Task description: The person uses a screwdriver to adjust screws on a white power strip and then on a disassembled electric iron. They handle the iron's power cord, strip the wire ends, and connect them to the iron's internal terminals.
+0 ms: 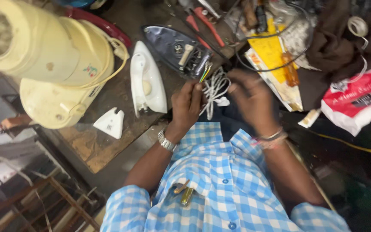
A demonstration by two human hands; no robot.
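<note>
At a cluttered workbench (108, 150), a person's left hand (187, 105) pinches the coloured wires (205, 73) of a white cord (214, 88), which lies bunched between both hands just below an opened iron soleplate (174, 49). The right hand (249, 96), blurred, curls its fingers around the cord. A white iron cover (147, 79) lies beside the soleplate. At right rests a red-and-white packet (359, 101) with a dark label strip; a yellow card (271, 51) lies above.
</note>
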